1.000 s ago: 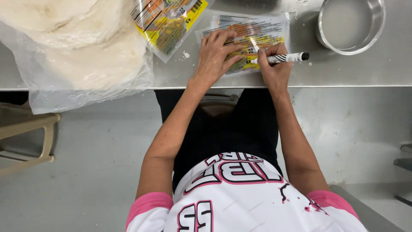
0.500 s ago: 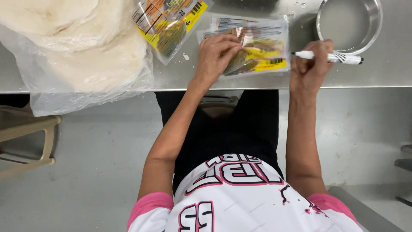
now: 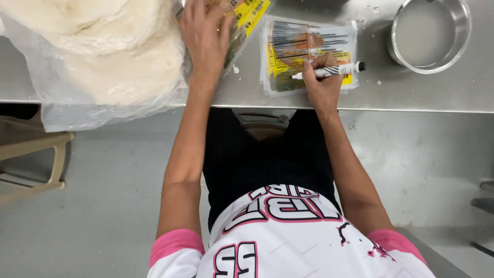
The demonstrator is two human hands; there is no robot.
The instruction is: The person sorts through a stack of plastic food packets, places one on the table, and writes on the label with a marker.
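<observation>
Dough sheets (image 3: pixel 118 62), pale and stacked inside a clear plastic bag (image 3: pixel 77 110), fill the steel table's (image 3: pixel 437 87) left end; the top of the pile runs out of frame. Next comes the left hand (image 3: pixel 206 33), fingers spread flat on a yellow-labelled packet (image 3: pixel 247 18), which is mostly hidden under the palm and cut off at the top edge. Further right, the right hand (image 3: pixel 321 85) pinches a white marker (image 3: pixel 329 70) between thumb and fingers, tip resting on a stack of clear printed packets (image 3: pixel 309 51). A steel bowl (image 3: pixel 429 33), partly cropped, holds cloudy liquid.
</observation>
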